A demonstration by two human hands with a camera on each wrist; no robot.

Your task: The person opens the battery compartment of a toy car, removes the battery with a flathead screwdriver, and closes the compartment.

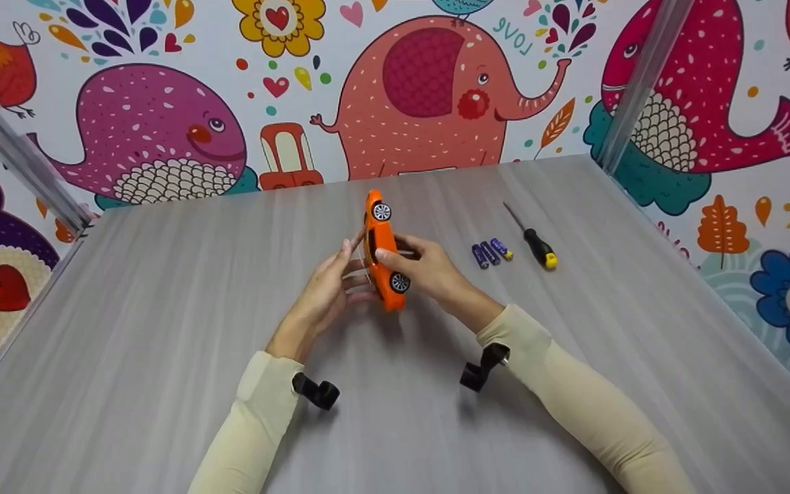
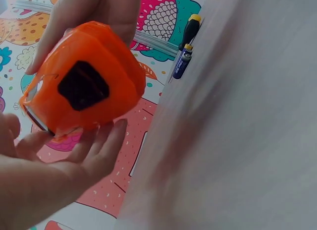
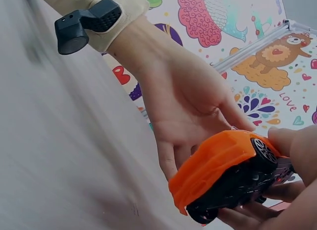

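An orange toy car [image 1: 384,237] is held above the table, tipped on its side in the head view. My right hand [image 1: 436,273] grips it, thumb on the side between the wheels and fingers around the other side. In the right wrist view its black underside [image 3: 237,183] faces the camera. My left hand [image 1: 323,291] is beside the car, palm turned toward it. Its fingers look fairly straight and lie against or just behind the body. The left wrist view shows one orange end of the car [image 2: 119,66] with a dark panel.
Several small blue batteries [image 1: 489,254] lie on the grey table [image 1: 162,329], right of the hands. Beyond them lies a screwdriver [image 1: 539,247] with a black and yellow handle. Cartoon-printed walls [image 1: 285,89] bound the table at the back and sides.
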